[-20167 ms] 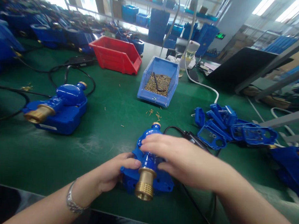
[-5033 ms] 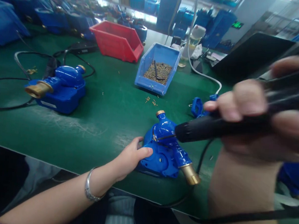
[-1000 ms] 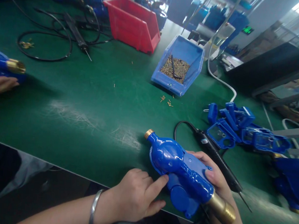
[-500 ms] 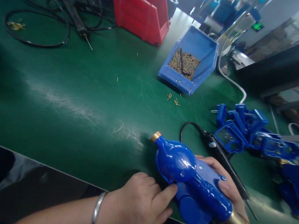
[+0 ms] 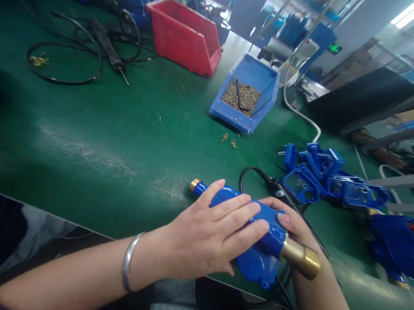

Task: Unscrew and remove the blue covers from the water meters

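A blue water meter body (image 5: 262,252) with brass threaded ends lies at the near edge of the green table (image 5: 99,134). My left hand (image 5: 209,234) lies over its top, fingers spread flat across the blue casing. My right hand (image 5: 294,226) grips the meter from the far side, thumb on the casing near the large brass fitting (image 5: 300,259). A small brass end (image 5: 194,185) pokes out to the left. A black electric screwdriver (image 5: 278,190) with its cable lies just behind my right hand.
A blue bin (image 5: 248,92) of small brass screws and a red bin (image 5: 184,34) stand farther back. Loose screws (image 5: 230,140) lie in front of the blue bin. Blue plastic covers (image 5: 325,178) are piled at right. Another screwdriver and coiled cable (image 5: 104,50) lie at the far left.
My left hand has moved from beside the meter up onto its top, fingers laid flat. The meter has shifted a little left and now sits lower on the table.
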